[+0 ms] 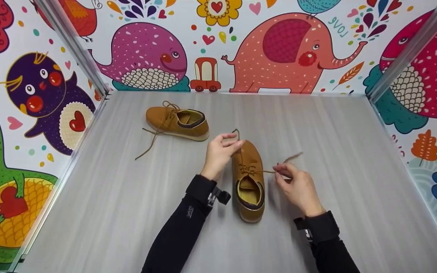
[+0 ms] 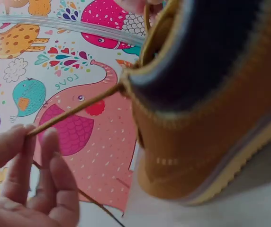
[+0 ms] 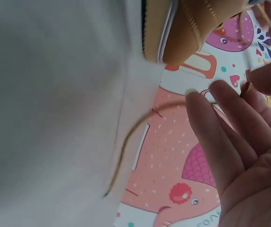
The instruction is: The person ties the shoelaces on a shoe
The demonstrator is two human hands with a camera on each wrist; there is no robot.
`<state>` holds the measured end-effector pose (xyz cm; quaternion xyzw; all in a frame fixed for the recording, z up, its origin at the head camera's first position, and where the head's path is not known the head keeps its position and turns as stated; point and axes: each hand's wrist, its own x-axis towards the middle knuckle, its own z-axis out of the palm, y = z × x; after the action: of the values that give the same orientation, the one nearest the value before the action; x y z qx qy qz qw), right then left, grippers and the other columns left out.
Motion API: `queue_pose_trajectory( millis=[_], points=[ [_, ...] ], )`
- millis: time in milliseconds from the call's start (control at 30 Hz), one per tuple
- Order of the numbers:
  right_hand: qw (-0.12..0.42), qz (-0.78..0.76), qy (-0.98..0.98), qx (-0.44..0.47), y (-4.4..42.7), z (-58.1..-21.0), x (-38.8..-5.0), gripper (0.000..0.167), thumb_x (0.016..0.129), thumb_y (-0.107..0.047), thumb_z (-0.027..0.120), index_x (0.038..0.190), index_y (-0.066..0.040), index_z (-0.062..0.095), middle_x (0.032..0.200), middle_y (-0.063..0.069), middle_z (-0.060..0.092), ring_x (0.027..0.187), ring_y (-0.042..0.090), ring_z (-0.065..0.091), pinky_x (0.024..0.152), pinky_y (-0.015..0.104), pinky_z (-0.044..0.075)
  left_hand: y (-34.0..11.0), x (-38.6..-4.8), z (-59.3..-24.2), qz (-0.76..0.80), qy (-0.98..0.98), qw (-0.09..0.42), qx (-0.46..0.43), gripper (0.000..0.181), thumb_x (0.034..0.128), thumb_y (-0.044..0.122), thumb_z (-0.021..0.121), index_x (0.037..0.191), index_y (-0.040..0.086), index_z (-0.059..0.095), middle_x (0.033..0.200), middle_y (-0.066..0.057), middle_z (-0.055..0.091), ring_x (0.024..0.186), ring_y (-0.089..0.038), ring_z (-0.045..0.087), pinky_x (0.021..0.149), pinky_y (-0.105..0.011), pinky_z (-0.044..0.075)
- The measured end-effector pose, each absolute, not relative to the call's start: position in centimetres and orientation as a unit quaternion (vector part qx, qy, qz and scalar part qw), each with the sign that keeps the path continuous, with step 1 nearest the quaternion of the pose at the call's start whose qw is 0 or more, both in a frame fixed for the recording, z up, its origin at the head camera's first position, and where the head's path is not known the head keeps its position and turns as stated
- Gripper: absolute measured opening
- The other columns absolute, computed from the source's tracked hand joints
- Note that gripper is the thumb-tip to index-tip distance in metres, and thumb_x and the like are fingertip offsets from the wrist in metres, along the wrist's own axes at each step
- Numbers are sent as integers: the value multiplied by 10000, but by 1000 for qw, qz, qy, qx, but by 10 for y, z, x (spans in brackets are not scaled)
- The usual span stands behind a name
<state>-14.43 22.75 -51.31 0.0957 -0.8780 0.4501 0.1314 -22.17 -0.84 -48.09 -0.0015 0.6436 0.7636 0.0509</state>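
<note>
Between your left hand point(image 1: 220, 154) and right hand point(image 1: 298, 185), a tan, dark-collared shoe point(image 1: 247, 182) stands upright on grey flooring point(image 1: 127, 212), toe away from you. Each pinches a strand of its brown lace point(image 2: 76, 111), fingertips together.

Looks like a booth-type set: cartoon-print panels point(image 1: 211, 40) along far and side edges of grey worktop point(image 1: 108, 212), metal posts point(image 1: 407, 53) at far corners.

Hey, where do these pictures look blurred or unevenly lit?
Head view: mostly sharp and evenly lit, though the shoelace's loose right end looks smeared; left wrist view: the tan lace-up shoe is soft, especially its dark collar; right wrist view: the grey surface looks hazy, unevenly lit.
</note>
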Motion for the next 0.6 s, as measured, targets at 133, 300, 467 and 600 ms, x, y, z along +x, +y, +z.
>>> queue_pose_trajectory(
  millis=[133,300,467,600],
  points=[
    [121,519,-845,37,223,-515,-148,87,895,-49,732,980,-40,718,946,56,752,844,229,720,696,252,559,-8,-220,-489,716,686,127,-26,216,889,186,761,1045,41,721,937,-109,744,717,-220,680,795,-443,542],
    [75,664,-741,-69,223,-517,-153,237,891,-66,743,1049,43,604,955,152,740,855,356,713,690,300,578,-14,-207,-499,691,705,156,-21,164,899,165,746,972,19,751,850,-92,740,708,-170,634,784,-425,539],
    [-15,810,-570,-139,224,-517,-154,259,947,-49,666,1135,39,512,1035,107,734,983,280,702,855,360,548,-19,-196,-504,717,680,153,0,195,913,116,721,1018,-48,727,872,-102,740,716,-148,635,705,-317,522],
    [-90,875,-447,-161,225,-517,-152,122,1006,-35,556,1116,4,592,1125,108,709,1046,273,678,962,364,491,-20,-193,-506,749,642,163,-9,264,955,142,670,1106,-75,659,919,-82,746,671,-115,600,597,-240,413]
  ],
)
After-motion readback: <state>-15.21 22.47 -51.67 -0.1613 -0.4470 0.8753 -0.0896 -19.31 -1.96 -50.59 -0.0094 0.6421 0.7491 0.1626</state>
